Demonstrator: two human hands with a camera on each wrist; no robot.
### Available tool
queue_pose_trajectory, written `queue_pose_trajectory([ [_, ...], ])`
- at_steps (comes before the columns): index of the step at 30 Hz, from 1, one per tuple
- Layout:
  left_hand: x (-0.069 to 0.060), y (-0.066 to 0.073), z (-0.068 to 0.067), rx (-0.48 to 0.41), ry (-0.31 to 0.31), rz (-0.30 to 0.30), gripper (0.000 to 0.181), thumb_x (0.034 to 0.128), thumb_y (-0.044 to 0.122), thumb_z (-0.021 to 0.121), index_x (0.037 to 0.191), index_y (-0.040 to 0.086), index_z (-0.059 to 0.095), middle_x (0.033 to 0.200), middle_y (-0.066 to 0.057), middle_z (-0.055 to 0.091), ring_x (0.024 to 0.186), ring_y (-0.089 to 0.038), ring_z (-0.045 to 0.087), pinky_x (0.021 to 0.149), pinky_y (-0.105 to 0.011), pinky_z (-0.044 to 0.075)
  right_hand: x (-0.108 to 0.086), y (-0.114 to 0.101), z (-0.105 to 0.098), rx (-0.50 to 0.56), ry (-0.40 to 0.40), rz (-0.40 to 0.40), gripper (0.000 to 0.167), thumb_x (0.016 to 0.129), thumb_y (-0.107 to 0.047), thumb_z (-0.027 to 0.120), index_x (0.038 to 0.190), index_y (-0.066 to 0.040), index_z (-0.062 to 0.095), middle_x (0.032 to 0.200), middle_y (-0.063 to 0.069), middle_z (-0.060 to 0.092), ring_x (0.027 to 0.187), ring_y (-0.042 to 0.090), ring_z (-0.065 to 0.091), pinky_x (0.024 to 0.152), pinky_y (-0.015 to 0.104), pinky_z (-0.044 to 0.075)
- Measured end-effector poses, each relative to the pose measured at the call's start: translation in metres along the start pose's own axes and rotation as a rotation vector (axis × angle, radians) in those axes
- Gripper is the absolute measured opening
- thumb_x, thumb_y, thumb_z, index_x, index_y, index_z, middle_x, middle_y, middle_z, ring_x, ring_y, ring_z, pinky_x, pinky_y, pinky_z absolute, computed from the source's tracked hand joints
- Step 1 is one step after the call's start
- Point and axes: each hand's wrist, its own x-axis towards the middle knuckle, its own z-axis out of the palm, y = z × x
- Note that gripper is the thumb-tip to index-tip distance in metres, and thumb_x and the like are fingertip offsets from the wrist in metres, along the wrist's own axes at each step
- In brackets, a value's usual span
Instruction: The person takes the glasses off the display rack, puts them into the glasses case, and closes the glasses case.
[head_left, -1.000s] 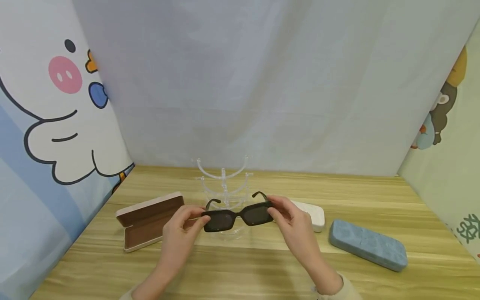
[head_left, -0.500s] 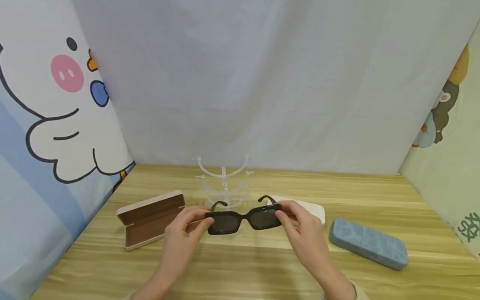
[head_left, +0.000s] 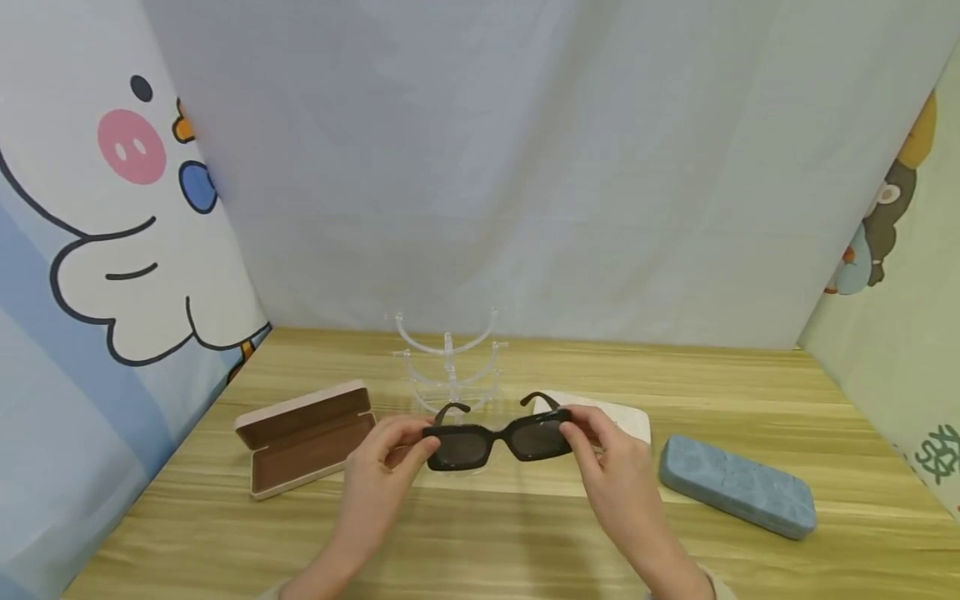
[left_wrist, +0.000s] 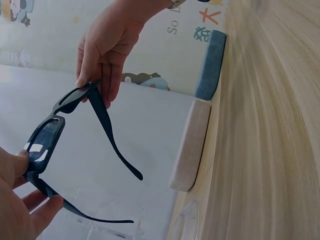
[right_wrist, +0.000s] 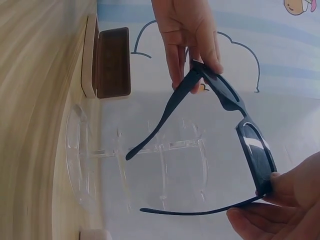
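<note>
Black sunglasses point(head_left: 461, 447) with rectangular dark lenses hang in the air above the table, both temples unfolded and pointing away from me. My left hand point(head_left: 382, 475) pinches the frame's left corner between thumb and fingers. At the opposite corner my right hand point(head_left: 618, 471) pinches the frame in the same way. Behind the sunglasses stands a clear display stand point(head_left: 450, 354) with curved tiers; its lower part is partly hidden. The right wrist view shows the temples extending toward the stand point(right_wrist: 162, 147), with a gap that I cannot judge exactly.
An open glasses case point(head_left: 311, 446) with brown lining lies at the left. To the right sit a white case point(head_left: 626, 418), partly covered by my right hand, and a blue case point(head_left: 738, 485), both shut. A grey-white curtain point(head_left: 525, 167) backs the wooden table point(head_left: 480, 550).
Both hands have shifted to the right with the sunglasses, which also sit slightly lower in the head view. The cases and the stand stay where they were.
</note>
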Motion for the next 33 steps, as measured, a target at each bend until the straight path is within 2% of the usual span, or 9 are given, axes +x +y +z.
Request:
queue_pose_trajectory([
  [8,0.001,-0.003,0.003,-0.015,-0.007,-0.017,0.011,0.0771,0.012,0.070,0.088,0.009,0.067,0.097,-0.001,0.065,0.083,-0.004,0.061,0.071,-0.019,0.052,-0.003,0.000,0.002,-0.008,0.053,-0.024,0.016,0.085,-0.014,0.062,0.100,-0.008,0.066,0.086,0.001,0.070,0.079,0.014,0.067,0.066,0.031,0.054],
  [12,0.001,-0.002,0.007,-0.042,-0.050,-0.080,0.014,0.0782,0.016,0.069,0.092,0.012,0.068,0.094,0.001,0.064,0.083,-0.006,0.060,0.073,-0.021,0.052,-0.003,0.000,-0.002,0.031,0.092,-0.028,0.015,0.086,-0.011,0.062,0.099,-0.005,0.065,0.085,0.002,0.070,0.076,0.012,0.066,0.060,0.022,0.052],
  [16,0.000,0.000,0.011,-0.098,-0.092,-0.174,0.016,0.0798,0.020,0.068,0.095,0.014,0.068,0.094,0.001,0.064,0.085,-0.009,0.062,0.075,-0.022,0.051,-0.002,-0.005,-0.008,0.148,0.095,-0.003,0.014,0.087,-0.008,0.059,0.099,-0.002,0.064,0.085,0.006,0.070,0.074,0.004,0.063,0.058,0.012,0.047],
  [20,0.002,0.002,0.013,-0.141,-0.102,-0.203,0.016,0.0803,0.018,0.068,0.095,0.013,0.067,0.098,-0.001,0.064,0.087,-0.011,0.063,0.076,-0.022,0.051,-0.001,-0.006,-0.013,0.331,0.056,0.072,0.016,0.089,-0.007,0.057,0.100,0.003,0.063,0.090,0.012,0.069,0.078,0.000,0.062,0.065,0.012,0.050],
  [25,0.003,0.006,0.015,-0.179,-0.104,-0.207,0.016,0.0796,0.015,0.069,0.094,0.009,0.067,0.104,-0.005,0.064,0.088,-0.011,0.063,0.076,-0.022,0.051,0.001,-0.005,-0.015,0.521,0.015,0.180,0.020,0.091,-0.006,0.052,0.105,0.007,0.059,0.092,-0.002,0.067,0.082,0.001,0.062,0.074,0.015,0.050],
  [27,0.003,0.007,0.015,-0.197,-0.104,-0.187,0.015,0.0791,0.013,0.069,0.093,0.007,0.066,0.104,-0.007,0.064,0.088,-0.010,0.063,0.076,-0.021,0.051,0.002,-0.003,-0.015,0.579,0.011,0.206,0.021,0.092,-0.007,0.052,0.106,0.007,0.057,0.092,-0.009,0.066,0.084,0.002,0.062,0.076,0.015,0.050],
  [30,0.002,0.009,0.014,-0.237,-0.119,-0.128,0.014,0.0806,0.009,0.066,0.093,0.003,0.066,0.103,-0.010,0.064,0.089,-0.010,0.062,0.075,-0.020,0.051,0.003,0.000,-0.012,0.672,0.006,0.217,0.020,0.093,-0.009,0.050,0.106,0.005,0.057,0.093,-0.010,0.066,0.087,0.003,0.062,0.080,0.016,0.049],
  [33,0.001,0.012,0.014,-0.265,-0.113,-0.103,0.015,0.0828,0.008,0.064,0.095,0.001,0.066,0.096,-0.005,0.065,0.081,-0.009,0.061,0.069,-0.019,0.050,0.002,0.005,-0.007,0.745,-0.012,0.206,0.015,0.094,-0.009,0.048,0.104,-0.003,0.058,0.096,-0.009,0.066,0.091,0.004,0.061,0.083,0.017,0.047],
])
